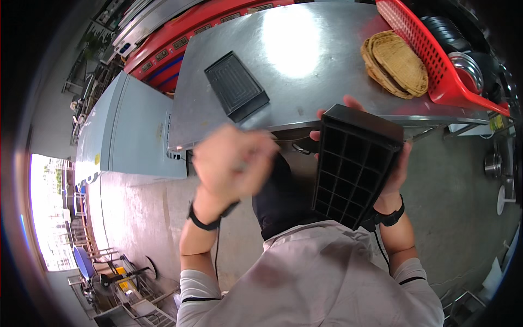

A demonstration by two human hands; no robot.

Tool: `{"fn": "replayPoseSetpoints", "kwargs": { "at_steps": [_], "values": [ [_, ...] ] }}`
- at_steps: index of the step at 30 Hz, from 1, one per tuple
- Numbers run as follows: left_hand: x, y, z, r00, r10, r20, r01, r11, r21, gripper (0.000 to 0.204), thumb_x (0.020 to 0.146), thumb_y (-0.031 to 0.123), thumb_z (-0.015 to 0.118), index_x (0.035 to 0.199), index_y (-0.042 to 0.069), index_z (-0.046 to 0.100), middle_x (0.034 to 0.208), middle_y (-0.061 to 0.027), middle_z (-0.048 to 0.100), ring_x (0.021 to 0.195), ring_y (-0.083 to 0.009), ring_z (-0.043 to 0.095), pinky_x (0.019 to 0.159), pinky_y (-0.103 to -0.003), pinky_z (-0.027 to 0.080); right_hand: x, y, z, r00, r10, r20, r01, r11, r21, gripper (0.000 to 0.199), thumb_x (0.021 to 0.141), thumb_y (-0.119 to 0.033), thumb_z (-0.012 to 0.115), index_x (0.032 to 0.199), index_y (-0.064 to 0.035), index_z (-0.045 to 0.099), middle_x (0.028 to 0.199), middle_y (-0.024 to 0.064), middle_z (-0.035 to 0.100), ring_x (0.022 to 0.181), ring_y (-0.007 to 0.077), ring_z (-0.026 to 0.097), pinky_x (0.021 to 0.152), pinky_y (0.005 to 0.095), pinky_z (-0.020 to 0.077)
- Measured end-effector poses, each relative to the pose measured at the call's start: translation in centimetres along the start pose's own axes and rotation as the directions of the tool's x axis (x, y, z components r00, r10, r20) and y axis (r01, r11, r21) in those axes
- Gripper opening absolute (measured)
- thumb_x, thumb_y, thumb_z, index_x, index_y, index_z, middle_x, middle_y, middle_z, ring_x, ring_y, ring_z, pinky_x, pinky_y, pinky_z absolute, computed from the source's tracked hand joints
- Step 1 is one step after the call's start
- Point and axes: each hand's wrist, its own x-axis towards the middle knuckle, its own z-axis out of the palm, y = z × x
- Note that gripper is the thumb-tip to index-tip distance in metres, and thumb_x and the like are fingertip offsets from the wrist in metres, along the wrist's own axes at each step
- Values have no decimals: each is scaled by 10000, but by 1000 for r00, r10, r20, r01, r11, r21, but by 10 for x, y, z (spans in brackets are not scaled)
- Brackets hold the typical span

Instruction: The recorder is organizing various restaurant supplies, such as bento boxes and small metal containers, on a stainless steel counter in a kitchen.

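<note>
In my right hand (402,169) is a black box (354,163) with a grid of square compartments facing me, tilted upright in front of my body. The fingers wrap round its back and side. My left hand (234,161) is raised to the left of the box, apart from it and smeared by motion. Its fingers look curled, but whether anything is in them does not show. A black rectangular tray (237,84) with ridged lines on its surface lies on the steel table (321,65), just beyond my left hand.
Woven bamboo baskets (396,62) lie at the table's right, beside a red perforated plastic basket (452,82) holding metal bowls (467,71). A pale cabinet (131,131) stands left of the table. Behind it is a red unit with several panels (180,46). Stools and frames (125,278) stand at the lower left.
</note>
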Motion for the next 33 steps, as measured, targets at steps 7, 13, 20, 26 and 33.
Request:
{"fn": "replayPoseSetpoints", "kwargs": {
  "at_steps": [7,13,20,26,33],
  "values": [
    [3,36,30,981,188,36,-181,972,-148,424,719,4,843,1126,66,740,667,4,548,527,-171,553,478,-319,428,7,6,15,1000,-14,14,16,985,-173,1391,798,-892,681,1726,-52,76,1644,372,351,1436,469,532,1195,543,473],
    [-5,45,26,960,30,278,-7,996,-84,264,745,-17,756,1007,20,741,640,-32,615,488,-186,561,471,-318,409,7,7,17,994,-82,-74,56,952,-301,1570,619,-802,908,1719,-40,87,1635,369,382,1474,395,521,1240,516,422],
    [-18,27,9,789,-517,331,499,227,-836,139,950,-54,680,1060,-60,764,697,-40,702,595,-71,638,574,-198,473,5,3,10,988,-123,-97,94,961,-259,1373,811,-921,632,1732,-63,82,1629,336,416,1415,431,565,1178,518,489],
    [-14,29,31,941,-337,-43,268,816,-512,323,878,-62,777,1194,-51,710,1122,-173,718,817,-98,674,698,-216,504,4,7,20,997,35,-74,-23,988,155,1059,1018,-809,393,1718,-49,157,1580,353,462,1359,477,596,1090,512,562],
    [31,25,8,959,-166,231,245,894,-375,501,749,-31,838,1239,30,753,1163,-126,714,1060,-245,712,881,-340,572,4,8,20,991,120,-55,-114,988,106,978,1044,-743,448,1700,-51,231,1524,185,574,1405,300,596,1197,453,483]
  ]
}}
